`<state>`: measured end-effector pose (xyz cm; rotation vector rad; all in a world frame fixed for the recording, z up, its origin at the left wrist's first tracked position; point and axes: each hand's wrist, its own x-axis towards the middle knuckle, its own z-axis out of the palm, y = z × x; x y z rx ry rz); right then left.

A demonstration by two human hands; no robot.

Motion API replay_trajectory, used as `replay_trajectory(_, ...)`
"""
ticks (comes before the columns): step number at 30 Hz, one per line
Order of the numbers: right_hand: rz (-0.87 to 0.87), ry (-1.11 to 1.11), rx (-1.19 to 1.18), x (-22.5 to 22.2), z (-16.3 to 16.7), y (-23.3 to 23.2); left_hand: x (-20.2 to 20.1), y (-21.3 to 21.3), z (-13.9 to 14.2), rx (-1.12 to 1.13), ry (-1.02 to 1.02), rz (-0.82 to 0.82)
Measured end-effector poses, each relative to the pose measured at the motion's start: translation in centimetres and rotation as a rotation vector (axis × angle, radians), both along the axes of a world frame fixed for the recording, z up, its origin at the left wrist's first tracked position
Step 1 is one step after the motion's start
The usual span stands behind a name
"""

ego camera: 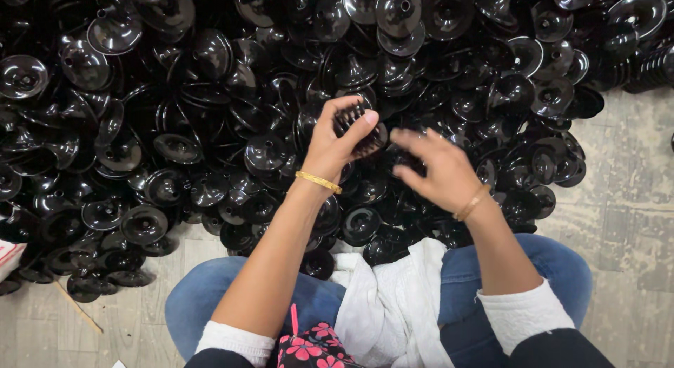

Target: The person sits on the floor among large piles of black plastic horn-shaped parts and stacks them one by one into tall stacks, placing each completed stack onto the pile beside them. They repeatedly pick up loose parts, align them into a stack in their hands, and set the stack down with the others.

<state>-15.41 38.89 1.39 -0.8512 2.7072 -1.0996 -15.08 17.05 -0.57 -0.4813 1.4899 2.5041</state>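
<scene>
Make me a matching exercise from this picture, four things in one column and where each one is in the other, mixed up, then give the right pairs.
Things:
1. stack of black discs
2. white cloth
3. gold bangle
4. pile of black discs

Places:
A. on the left wrist
B. spread over the floor
C. on the lap
D. held in the left hand

Pairs: 1-D, 2-C, 3-A, 4-B
</scene>
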Motion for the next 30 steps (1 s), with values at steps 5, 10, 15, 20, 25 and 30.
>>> replay_trajectory(5,-0.338,-0.094,-0.046,-1.2,-2.3,0.9,0.1,0.3,-0.1,-0.109,-0.02,-0.071)
replay_trajectory(10,-0.394,-0.362,-0.622,-0.5,-3.5,-0.7,0.7,1.6,0.4,-0.041,-0.106,-0.172)
replay_trajectory(15,-0.273,-0.453,-0.536,1.3,-3.2,-1.4,0.6,0.8,0.8,0.072,-0.129,-0.112)
replay_trajectory(20,-0.027,-0.614,-0.806,1.1,-2.8,-0.9,0.5,0.1,0.5,0.024,-0.09,-0.188)
replay_trajectory(25,0.038,-0.53,-0.613,1.1,-1.7,-1.3,0.6,0.4,0.5,-0.039,-0.093,-0.152)
replay_trajectory(30,-0.473,-0.183,-0.169,-1.2,-0.9,-0.2,0.6,0.8,0.8,-0.016,-0.023,-0.158)
